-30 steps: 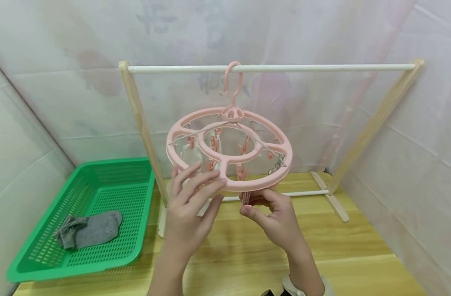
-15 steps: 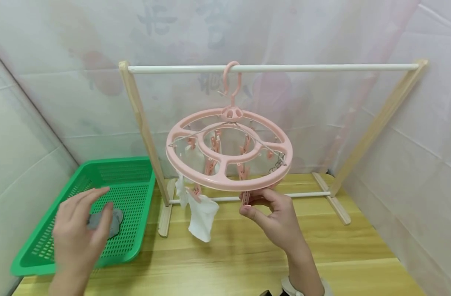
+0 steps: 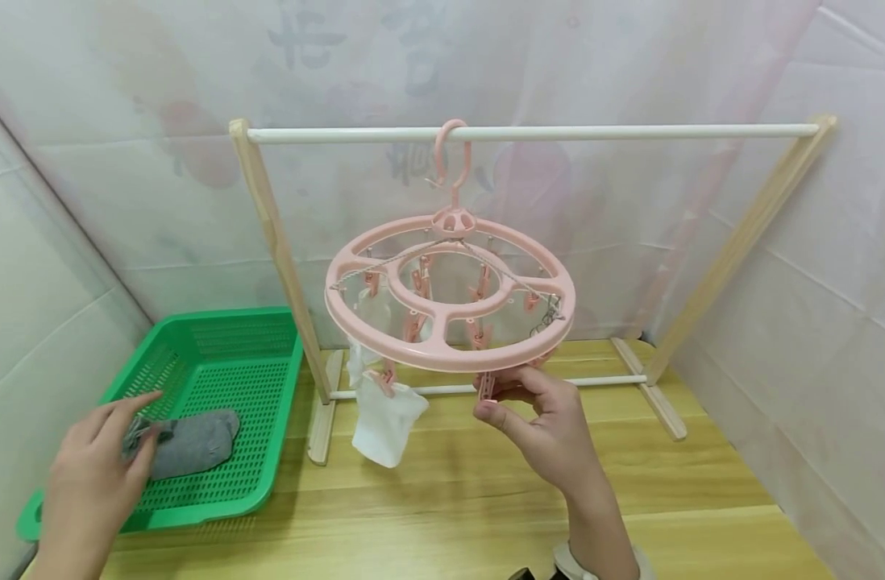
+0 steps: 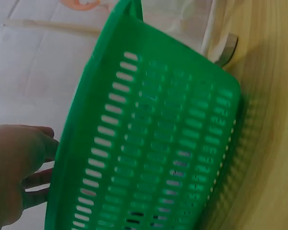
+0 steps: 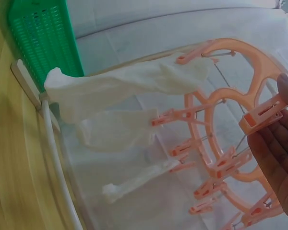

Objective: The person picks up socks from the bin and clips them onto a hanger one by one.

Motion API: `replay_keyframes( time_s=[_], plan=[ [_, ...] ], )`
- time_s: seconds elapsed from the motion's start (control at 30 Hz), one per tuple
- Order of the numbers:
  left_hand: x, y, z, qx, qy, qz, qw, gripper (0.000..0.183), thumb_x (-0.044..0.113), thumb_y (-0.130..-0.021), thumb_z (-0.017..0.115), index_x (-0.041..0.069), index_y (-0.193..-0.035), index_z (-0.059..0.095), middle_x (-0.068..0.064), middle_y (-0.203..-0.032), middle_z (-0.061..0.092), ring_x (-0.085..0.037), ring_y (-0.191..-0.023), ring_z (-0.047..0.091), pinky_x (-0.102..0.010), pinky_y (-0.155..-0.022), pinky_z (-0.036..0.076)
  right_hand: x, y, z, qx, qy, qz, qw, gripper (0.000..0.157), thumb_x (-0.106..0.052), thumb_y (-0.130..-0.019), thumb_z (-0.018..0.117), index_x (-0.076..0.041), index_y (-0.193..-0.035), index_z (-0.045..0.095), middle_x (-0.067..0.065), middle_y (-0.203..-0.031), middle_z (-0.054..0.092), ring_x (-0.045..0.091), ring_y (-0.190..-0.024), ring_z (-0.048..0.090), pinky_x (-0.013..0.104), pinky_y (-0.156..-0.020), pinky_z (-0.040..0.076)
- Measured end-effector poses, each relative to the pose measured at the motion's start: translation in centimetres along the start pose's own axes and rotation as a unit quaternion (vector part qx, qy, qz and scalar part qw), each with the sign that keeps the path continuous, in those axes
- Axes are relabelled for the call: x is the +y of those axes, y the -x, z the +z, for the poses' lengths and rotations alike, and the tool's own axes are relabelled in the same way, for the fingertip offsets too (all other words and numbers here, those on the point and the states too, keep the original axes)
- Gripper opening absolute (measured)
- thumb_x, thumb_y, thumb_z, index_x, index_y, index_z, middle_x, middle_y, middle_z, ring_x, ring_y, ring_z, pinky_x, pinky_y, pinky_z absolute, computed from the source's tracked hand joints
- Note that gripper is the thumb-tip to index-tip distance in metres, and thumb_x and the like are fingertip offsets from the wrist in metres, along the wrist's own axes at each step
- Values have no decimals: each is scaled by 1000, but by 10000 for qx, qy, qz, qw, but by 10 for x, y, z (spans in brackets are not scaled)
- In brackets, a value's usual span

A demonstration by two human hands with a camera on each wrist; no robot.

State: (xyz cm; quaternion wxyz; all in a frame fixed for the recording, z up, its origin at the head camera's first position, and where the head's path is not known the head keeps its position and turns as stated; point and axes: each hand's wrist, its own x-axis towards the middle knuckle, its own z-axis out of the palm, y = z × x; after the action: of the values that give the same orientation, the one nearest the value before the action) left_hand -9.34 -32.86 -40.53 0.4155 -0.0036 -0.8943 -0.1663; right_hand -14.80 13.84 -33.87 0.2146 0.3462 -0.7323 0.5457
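Observation:
My left hand is over the near left side of a green plastic basket, thumb and fingers apart. Beneath its fingertips lies a grey sock; whether they touch it is unclear. In the left wrist view the basket's wall partly hides the fingers. My right hand pinches a pink clothespin between thumb and fingers, under the front rim of a round pink clip hanger. White cloth pieces that look like socks hang from other clips at the hanger's left.
The hanger's hook sits over a white rod on a wooden-legged rack. A lower white bar joins the rack's feet on the wooden table. Pale fabric walls enclose the back and sides.
My left hand has left the hanger's front and moved left and down to the basket, uncovering a hanging white cloth that sways slightly. My right hand keeps its pinch on the clothespin.

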Motion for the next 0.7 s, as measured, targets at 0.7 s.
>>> replay_keyframes(
  time_s=[0.7],
  plan=[
    [-59, -14, 6, -3709, -1206, -897, 9164, 47, 8, -86, 75, -8, -127, 59, -44, -122, 54, -66, -102, 52, -74, -81, 47, 0, 1, 2, 65, -67, -252, 9996, 28, 3, -83, 81, -3, -109, 73, 12, -94, 74, 12, -89, 73, 23, -84, 60]
  ],
)
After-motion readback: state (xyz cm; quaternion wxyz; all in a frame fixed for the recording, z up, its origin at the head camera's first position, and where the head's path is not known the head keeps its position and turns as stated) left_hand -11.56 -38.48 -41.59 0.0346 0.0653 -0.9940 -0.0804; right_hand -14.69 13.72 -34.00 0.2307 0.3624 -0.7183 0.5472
